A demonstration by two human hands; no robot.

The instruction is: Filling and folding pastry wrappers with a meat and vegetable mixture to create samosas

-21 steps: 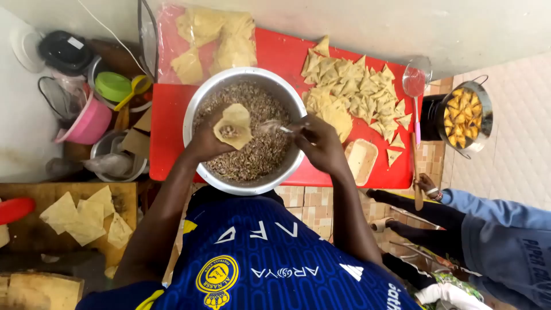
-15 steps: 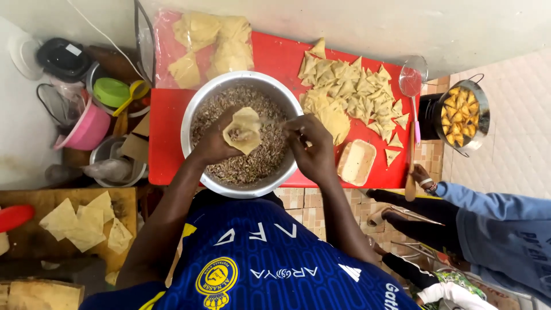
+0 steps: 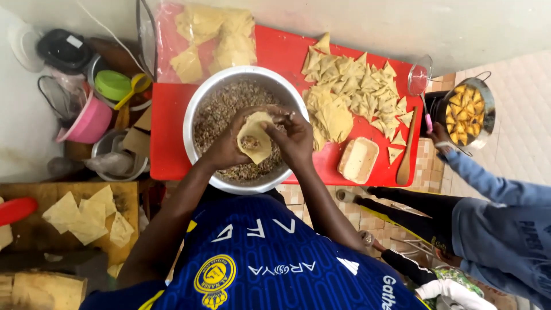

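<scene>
The right hand (image 3: pixel 295 138) is now at the wrapper (image 3: pixel 255 138), not off to the side in the filling as before. Both hands meet over the bowl (image 3: pixel 198 109). The left hand (image 3: pixel 227 150) cups the wrapper from below; the right grip pinches its upper edge, narrow. Some filling (image 3: pixel 251 143) already sits inside, so folding seems near.

left hand (image 3: pixel 227 150): fingers curled, cupped palm-up, forearm angled in from lower left | right hand (image 3: pixel 295 138): fingertips pinched together, touching left hand, forearm bent inward
</scene>
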